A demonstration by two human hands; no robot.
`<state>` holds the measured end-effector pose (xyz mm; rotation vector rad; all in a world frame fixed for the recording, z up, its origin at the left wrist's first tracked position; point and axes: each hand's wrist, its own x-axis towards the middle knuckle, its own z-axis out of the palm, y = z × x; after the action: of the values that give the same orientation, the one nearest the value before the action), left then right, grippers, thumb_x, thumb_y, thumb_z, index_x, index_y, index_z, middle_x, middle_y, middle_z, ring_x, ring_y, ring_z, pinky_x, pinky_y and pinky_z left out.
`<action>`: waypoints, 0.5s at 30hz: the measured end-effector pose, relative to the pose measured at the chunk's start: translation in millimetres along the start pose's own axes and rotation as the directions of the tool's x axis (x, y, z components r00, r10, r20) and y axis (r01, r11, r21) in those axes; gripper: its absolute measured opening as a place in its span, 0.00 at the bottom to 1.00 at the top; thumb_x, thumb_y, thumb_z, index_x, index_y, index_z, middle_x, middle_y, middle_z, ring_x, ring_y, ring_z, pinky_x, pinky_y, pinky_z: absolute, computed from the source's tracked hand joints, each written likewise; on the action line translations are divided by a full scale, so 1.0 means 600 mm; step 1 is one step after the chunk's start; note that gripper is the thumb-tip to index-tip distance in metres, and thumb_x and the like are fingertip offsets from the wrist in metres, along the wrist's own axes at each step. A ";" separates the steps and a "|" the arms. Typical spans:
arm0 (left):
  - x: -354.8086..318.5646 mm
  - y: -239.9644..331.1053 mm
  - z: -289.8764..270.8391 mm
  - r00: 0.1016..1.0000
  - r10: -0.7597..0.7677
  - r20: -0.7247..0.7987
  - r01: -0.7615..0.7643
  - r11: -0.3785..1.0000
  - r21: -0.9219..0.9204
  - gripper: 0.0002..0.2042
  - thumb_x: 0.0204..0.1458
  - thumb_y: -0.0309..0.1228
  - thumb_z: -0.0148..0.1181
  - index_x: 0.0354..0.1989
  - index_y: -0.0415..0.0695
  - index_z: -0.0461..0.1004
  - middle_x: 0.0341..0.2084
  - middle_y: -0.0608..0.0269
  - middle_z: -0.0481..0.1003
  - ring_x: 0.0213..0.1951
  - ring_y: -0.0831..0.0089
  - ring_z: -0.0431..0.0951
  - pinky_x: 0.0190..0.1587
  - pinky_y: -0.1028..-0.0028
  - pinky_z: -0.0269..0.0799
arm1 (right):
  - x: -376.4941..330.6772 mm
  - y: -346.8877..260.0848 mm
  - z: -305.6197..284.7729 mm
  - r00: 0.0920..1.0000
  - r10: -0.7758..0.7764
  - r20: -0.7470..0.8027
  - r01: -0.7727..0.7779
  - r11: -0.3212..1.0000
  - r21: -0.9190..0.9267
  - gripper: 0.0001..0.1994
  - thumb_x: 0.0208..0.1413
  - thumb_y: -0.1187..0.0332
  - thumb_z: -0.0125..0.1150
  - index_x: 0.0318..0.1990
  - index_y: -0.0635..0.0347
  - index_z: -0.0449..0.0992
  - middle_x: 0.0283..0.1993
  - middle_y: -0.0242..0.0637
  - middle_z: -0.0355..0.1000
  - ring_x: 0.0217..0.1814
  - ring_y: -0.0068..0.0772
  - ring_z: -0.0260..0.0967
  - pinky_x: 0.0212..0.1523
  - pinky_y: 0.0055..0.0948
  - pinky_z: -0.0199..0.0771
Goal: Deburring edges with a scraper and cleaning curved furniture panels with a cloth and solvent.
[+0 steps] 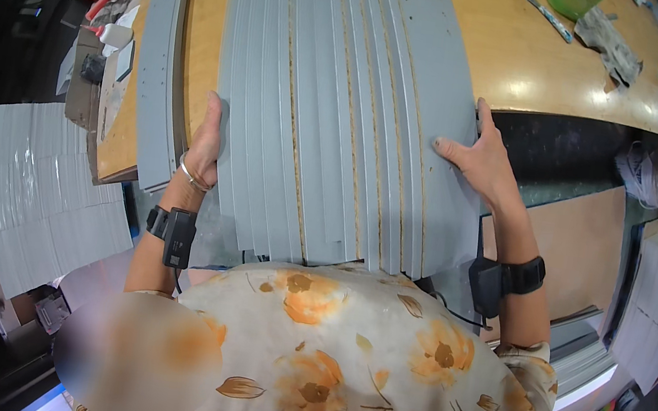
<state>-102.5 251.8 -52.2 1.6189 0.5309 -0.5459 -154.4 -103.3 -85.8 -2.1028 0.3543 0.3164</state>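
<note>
A fanned pile of long grey strips or sheets point(332, 122) runs from the far side of the table to just in front of my body. Thin brownish lines show along several of their edges. At the pile's left side is my left hand point(207, 142), thumb pointing up along the edge and the other fingers hidden. Gripping the right edge, my right hand point(486, 164) has its thumb on top of the outermost sheet and a finger stretched along its side. A bangle point(195, 173) circles my left wrist.
A separate long grey strip point(163, 81) lies left of the pile on the wooden table point(531, 83). Farther right are a flat tool point(541, 11), a green container point(572, 0) and a crumpled rag point(612, 45). White stacks point(53, 192) stand below at left.
</note>
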 end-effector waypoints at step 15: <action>0.033 0.025 0.067 0.996 0.087 -0.002 -0.087 0.994 0.069 0.43 0.50 0.64 0.35 0.59 0.33 0.53 0.54 0.47 0.62 0.54 0.63 0.65 0.52 0.69 0.66 | 0.033 0.024 0.039 0.933 -0.274 0.235 -0.076 0.487 0.870 0.46 0.46 0.68 0.64 0.67 0.52 0.36 0.67 0.40 0.45 0.67 0.34 0.45 0.63 0.30 0.47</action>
<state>-79.4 211.0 -57.4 1.7013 0.4474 -0.5001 -143.7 -93.2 -116.2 -0.9929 0.1146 0.3315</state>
